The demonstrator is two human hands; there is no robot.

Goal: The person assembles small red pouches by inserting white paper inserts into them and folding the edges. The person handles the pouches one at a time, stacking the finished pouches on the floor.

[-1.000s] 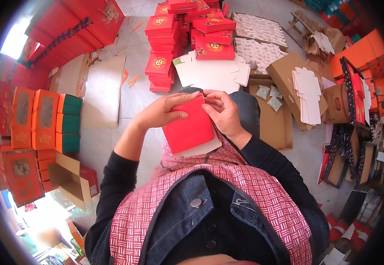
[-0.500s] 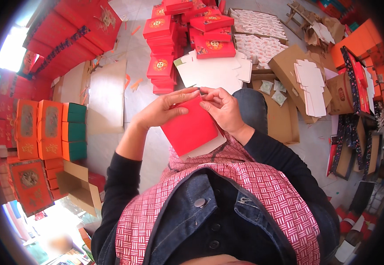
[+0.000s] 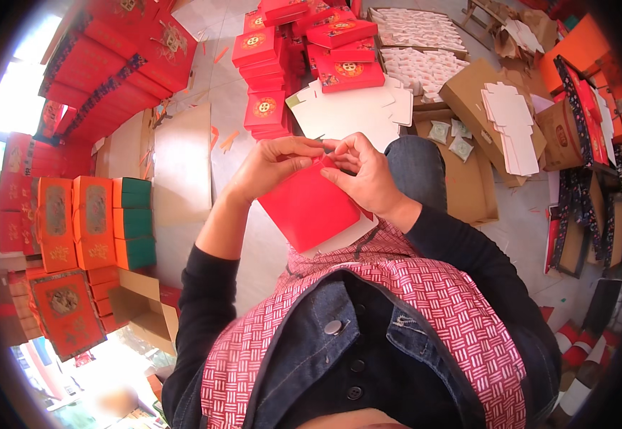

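A red cardboard box point(image 3: 307, 207) with a white inner flap at its near end lies tilted over my lap. My left hand point(image 3: 279, 164) pinches the far edge of this box, thumb against fingertips. Close beside it my right hand point(image 3: 361, 168) grips the far right corner, with the thumb on the red face and the fingers curled behind. Both sets of fingertips nearly meet at the far edge, and they hide what that edge looks like. Just beyond my hands lies a stack of flat white box blanks point(image 3: 347, 118).
Finished-looking red boxes point(image 3: 257, 50) are piled ahead. Cartons of small white packets point(image 3: 418, 71) stand far right, near an open carton point(image 3: 468, 186) with several sachets. More white blanks point(image 3: 507, 129) rest on cardboard. Orange and green boxes point(image 3: 132, 222) are stacked at left.
My hands stay at the box's far edge, the fingers shifted slightly and the left hand a little more raised. The whole view has swung a little, moving the surroundings rightward.
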